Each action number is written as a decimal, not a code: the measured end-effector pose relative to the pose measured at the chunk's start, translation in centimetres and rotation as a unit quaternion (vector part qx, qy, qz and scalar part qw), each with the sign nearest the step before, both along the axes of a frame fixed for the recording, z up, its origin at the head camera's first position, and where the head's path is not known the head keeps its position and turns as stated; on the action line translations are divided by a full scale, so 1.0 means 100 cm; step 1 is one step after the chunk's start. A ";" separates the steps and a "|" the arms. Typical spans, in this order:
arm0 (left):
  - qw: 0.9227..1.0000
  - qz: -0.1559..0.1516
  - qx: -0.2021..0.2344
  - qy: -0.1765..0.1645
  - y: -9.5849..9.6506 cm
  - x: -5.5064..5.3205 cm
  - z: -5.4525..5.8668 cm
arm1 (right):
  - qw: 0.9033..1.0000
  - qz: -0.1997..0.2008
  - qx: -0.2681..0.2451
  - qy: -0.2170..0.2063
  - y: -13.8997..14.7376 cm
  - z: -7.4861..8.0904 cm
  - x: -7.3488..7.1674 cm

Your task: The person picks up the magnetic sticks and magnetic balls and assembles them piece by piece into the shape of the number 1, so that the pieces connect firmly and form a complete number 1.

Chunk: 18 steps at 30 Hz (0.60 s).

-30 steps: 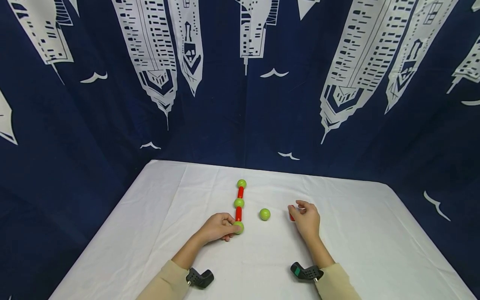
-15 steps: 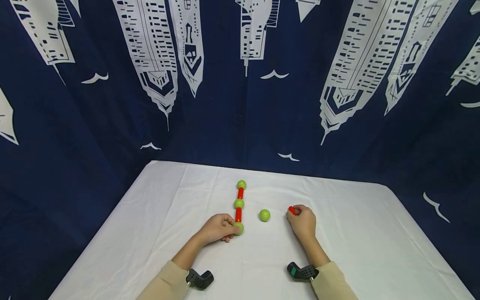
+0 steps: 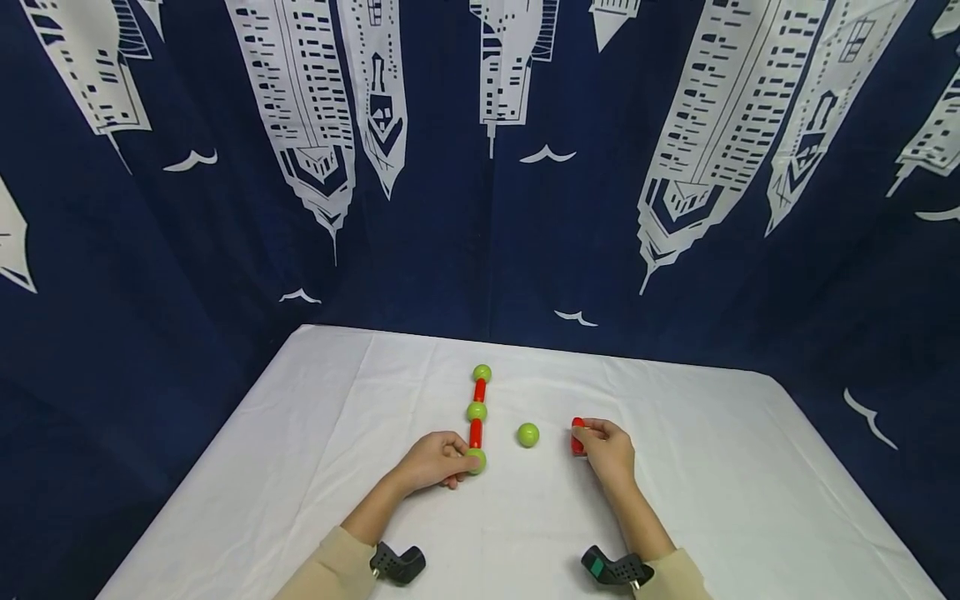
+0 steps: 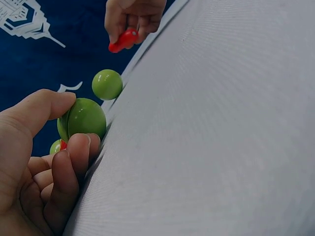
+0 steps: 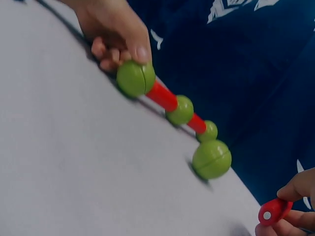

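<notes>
A straight chain of green balls and red rods lies on the white table, pointing away from me. My left hand [image 3: 435,460] pinches its near green ball [image 4: 86,118] between thumb and fingers. Beyond that come a red rod [image 3: 476,433], a middle green ball [image 3: 476,412], a second red rod [image 3: 479,390] and the far green ball [image 3: 482,373]. To the right, my right hand [image 3: 611,457] grips a separate short red rod [image 3: 577,437] by thumb and fingertips. A pale round spot marks the rod's end [image 5: 267,215] in the right wrist view.
One loose green ball [image 3: 528,435] sits between the chain and my right hand, touching neither. White cloth [image 3: 712,483] covers the table. Behind its far edge hangs a dark blue curtain [image 3: 450,250] printed with white buildings. Each wrist carries a black camera mount [image 3: 397,564].
My right hand has closed its fingers on the separate red rod, turned it, and shifted slightly toward me. The left hand keeps its pinch on the near ball, and the chain stays put.
</notes>
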<state>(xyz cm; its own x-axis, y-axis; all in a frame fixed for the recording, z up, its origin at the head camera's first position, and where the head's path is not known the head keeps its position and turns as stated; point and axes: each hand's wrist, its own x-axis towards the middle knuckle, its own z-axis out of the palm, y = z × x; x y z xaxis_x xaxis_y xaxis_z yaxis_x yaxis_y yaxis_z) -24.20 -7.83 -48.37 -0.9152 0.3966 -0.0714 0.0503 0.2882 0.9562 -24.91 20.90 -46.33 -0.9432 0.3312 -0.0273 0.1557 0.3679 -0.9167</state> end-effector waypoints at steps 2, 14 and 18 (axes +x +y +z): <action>1.000 0.001 -0.001 0.001 0.000 0.000 0.000 | 0.999 0.007 -0.035 -0.009 -0.003 0.003 0.005; 1.000 0.001 0.003 0.001 0.001 0.001 0.003 | 0.991 0.056 -0.125 -0.007 -0.038 0.012 0.038; 1.000 0.004 0.002 -0.002 0.001 0.002 0.002 | 0.985 0.085 -0.147 -0.012 -0.050 0.012 0.044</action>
<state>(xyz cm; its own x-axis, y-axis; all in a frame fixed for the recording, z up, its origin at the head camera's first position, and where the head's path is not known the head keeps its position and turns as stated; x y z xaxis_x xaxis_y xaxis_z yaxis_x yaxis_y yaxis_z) -24.04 -7.73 -48.17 -0.9179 0.3899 -0.0739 0.0435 0.2841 0.9578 -20.52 15.89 -45.16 -0.9824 0.1423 -0.1209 0.1370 0.1095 -0.9845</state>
